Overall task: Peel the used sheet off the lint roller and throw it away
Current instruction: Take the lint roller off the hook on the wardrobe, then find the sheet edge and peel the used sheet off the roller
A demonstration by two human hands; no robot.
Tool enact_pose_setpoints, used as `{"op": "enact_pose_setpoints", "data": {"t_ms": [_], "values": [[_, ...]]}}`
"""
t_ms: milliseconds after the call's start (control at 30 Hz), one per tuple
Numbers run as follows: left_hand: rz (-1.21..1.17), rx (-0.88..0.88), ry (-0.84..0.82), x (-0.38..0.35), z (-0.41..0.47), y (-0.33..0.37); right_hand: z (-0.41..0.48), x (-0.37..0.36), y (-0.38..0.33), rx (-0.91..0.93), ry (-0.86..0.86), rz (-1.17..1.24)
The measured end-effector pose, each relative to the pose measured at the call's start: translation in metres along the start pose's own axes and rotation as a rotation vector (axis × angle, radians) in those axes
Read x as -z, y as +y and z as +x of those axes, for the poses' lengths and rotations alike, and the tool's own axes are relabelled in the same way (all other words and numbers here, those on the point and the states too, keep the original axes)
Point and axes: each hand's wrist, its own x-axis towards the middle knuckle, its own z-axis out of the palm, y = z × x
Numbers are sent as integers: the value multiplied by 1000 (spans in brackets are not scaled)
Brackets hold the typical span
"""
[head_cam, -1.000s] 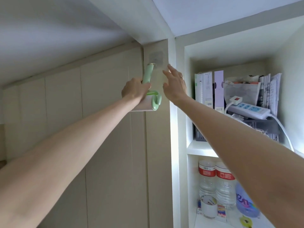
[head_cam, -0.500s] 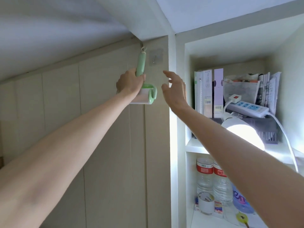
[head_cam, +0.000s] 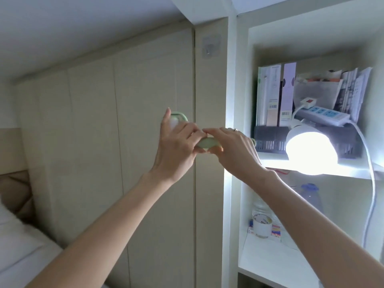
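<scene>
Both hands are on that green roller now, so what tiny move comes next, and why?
Probably pick at the sheet's edge with the right hand. The left hand grips the lint roller, held between both hands, and no sheet looks lifted yet, though the roll itself is mostly hidden.

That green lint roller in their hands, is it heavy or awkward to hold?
Probably light: the lint roller looks like thin green plastic, and the left hand and right hand hold it up at arm's length. Its drum end is round, so it would likely roll if set down. The handle seems stiff, showing no bend.
</scene>
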Motion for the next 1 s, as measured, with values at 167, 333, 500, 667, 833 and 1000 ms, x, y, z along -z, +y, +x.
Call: {"op": "enact_pose_setpoints", "data": {"t_ms": [167, 333, 500, 667, 833, 1000], "values": [[-132, 102, 121, 22, -33, 11, -49, 11, -24, -137, 0, 202], [-433, 489, 144, 61, -66, 42, -109, 13, -54, -395, -1, 533], [-901, 962, 178, 84, -98, 67, -163, 4, -87, -595, -28, 863], [-1255, 1116, 302, 98, -125, 88, -190, 4, -115, -694, -47, 1080], [-1252, 1074, 252, 110, -127, 87, -181, 13, -122, -673, -28, 1315], [-1225, 1113, 210, 119, -120, 89, -154, 37, -109, -511, -27, 1398]]}}
